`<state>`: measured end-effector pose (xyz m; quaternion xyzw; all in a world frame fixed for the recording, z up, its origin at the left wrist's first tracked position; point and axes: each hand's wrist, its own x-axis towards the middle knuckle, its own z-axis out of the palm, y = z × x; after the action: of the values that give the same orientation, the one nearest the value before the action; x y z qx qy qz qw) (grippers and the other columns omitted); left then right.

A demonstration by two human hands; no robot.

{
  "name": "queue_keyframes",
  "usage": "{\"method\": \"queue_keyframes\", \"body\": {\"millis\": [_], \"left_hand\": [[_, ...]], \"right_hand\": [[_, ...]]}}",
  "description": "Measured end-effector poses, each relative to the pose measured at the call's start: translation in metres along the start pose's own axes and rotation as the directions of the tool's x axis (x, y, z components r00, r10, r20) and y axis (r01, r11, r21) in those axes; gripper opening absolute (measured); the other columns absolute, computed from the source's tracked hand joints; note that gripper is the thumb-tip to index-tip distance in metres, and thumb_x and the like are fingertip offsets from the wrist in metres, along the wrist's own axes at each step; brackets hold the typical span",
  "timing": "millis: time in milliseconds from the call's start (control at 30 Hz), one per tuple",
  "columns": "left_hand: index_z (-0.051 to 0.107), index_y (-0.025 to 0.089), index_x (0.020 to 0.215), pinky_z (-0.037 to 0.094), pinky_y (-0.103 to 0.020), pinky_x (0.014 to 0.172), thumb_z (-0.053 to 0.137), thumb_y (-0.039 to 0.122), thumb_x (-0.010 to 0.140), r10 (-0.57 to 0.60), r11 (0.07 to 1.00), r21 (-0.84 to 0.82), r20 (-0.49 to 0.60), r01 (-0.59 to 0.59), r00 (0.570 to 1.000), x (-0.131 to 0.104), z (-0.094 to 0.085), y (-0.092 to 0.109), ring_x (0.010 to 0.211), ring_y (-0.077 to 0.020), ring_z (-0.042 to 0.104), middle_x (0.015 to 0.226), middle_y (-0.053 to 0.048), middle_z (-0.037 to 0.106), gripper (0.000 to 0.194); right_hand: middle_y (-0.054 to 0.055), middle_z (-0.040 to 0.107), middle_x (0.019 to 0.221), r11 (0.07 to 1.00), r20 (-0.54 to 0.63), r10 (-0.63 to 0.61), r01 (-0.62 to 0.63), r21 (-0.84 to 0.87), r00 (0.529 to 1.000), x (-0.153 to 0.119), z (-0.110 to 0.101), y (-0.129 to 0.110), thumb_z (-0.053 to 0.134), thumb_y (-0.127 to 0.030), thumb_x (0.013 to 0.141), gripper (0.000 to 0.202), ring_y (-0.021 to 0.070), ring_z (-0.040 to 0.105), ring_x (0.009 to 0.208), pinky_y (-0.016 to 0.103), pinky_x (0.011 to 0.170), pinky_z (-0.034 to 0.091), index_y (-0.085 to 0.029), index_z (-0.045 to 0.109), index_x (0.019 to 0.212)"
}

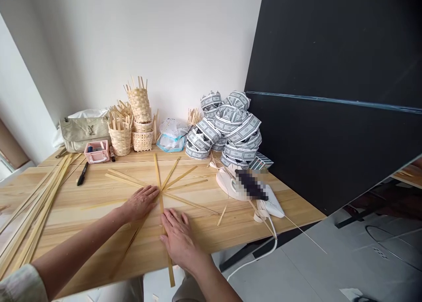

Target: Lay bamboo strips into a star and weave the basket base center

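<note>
Flat bamboo strips (191, 203) fan out on the wooden table like spokes, crossing at one middle point. My left hand (141, 202) lies flat, its fingertips at that crossing and its palm over some of the strips. Just nearer to me and to the right, my right hand (180, 238) rests flat beside one strip (170, 271) that runs toward me past the table edge. The fingers of the right hand touch this strip. Both hands are stretched out, with nothing gripped. The stretches of strip beneath the hands are hidden.
Long loose strips (42, 214) lie at left, near a black marker (82, 174) and a pink box (96, 151). Woven baskets (139, 105), a handbag (82, 134) and patterned paper bands (229, 119) stand along the wall. At right, a white cable (263, 254) hangs over the edge.
</note>
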<state>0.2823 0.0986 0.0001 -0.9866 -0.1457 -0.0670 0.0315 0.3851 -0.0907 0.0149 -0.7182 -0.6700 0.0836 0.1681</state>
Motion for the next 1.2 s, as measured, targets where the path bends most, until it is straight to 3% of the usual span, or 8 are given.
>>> {"method": "queue_keyframes", "body": {"millis": [167, 400, 567, 767, 1033, 1200], "left_hand": [[0.041, 0.016, 0.126, 0.03, -0.039, 0.099, 0.042, 0.025, 0.084, -0.018, 0.999, 0.043, 0.014, 0.018, 1.0, -0.001, -0.006, 0.006, 0.123, -0.0257, 0.032, 0.134, -0.01, 0.038, 0.043], [0.041, 0.019, 0.125, 0.033, -0.036, 0.097, 0.043, 0.024, 0.084, -0.035, 0.997, 0.063, -0.049, 0.038, 0.998, -0.005, -0.003, 0.011, 0.12, -0.023, 0.036, 0.131, -0.007, 0.042, 0.041], [0.042, 0.018, 0.123, 0.033, -0.038, 0.096, 0.042, 0.024, 0.085, -0.035, 0.999, 0.023, -0.069, 0.037, 0.997, -0.008, -0.007, 0.013, 0.118, -0.0229, 0.039, 0.129, -0.009, 0.045, 0.039], [0.049, 0.016, 0.114, 0.037, -0.036, 0.092, 0.039, 0.02, 0.085, -0.018, 0.999, -0.031, -0.097, 0.015, 0.995, -0.005, -0.015, 0.009, 0.108, -0.0204, 0.048, 0.117, -0.009, 0.054, 0.032], [0.042, 0.018, 0.124, 0.033, -0.038, 0.097, 0.036, 0.029, 0.087, 0.036, 0.998, -0.053, -0.087, -0.041, 0.996, -0.006, -0.006, 0.006, 0.117, -0.0211, 0.04, 0.126, -0.007, 0.048, 0.04], [0.041, 0.02, 0.125, 0.032, -0.038, 0.097, 0.033, 0.035, 0.087, 0.033, 0.998, -0.044, -0.088, -0.037, 0.996, -0.005, -0.002, 0.003, 0.117, -0.0203, 0.04, 0.127, -0.007, 0.047, 0.041]], "right_hand": [[0.006, 0.033, 0.137, 1.0, 0.017, -0.029, 0.029, -0.008, 0.999, -0.002, -0.001, 0.007, 0.039, -0.032, 0.084, 0.049, 0.0203, 0.02, 0.127, 0.043, 0.102, 0.015, -0.018, 0.031, 0.13], [0.007, 0.033, 0.137, 1.0, 0.061, -0.028, 0.027, 0.008, 0.998, 0.0, -0.009, 0.014, 0.041, -0.029, 0.083, 0.048, 0.0199, 0.023, 0.126, 0.043, 0.101, 0.018, -0.02, 0.034, 0.129], [0.011, 0.04, 0.132, 0.99, -0.021, 0.138, -0.139, -0.019, 0.99, -0.002, -0.026, 0.033, 0.043, -0.019, 0.08, 0.045, 0.0209, 0.033, 0.122, 0.037, 0.1, 0.025, -0.014, 0.042, 0.125], [0.011, 0.05, 0.122, 0.937, -0.115, 0.325, -0.337, -0.096, 0.938, -0.018, -0.039, 0.069, 0.044, -0.009, 0.076, 0.042, 0.02, 0.043, 0.114, 0.03, 0.098, 0.03, -0.011, 0.051, 0.117], [0.008, 0.057, 0.112, 0.884, -0.17, 0.412, -0.438, -0.165, 0.895, -0.036, -0.048, 0.099, 0.044, -0.009, 0.075, 0.035, 0.0198, 0.049, 0.104, 0.029, 0.089, 0.035, -0.015, 0.057, 0.107], [0.004, 0.062, 0.093, 0.846, -0.168, 0.458, -0.486, -0.22, 0.873, -0.042, -0.058, 0.105, 0.044, -0.011, 0.075, 0.021, 0.0184, 0.054, 0.09, 0.027, 0.078, 0.038, -0.018, 0.06, 0.087]]}}
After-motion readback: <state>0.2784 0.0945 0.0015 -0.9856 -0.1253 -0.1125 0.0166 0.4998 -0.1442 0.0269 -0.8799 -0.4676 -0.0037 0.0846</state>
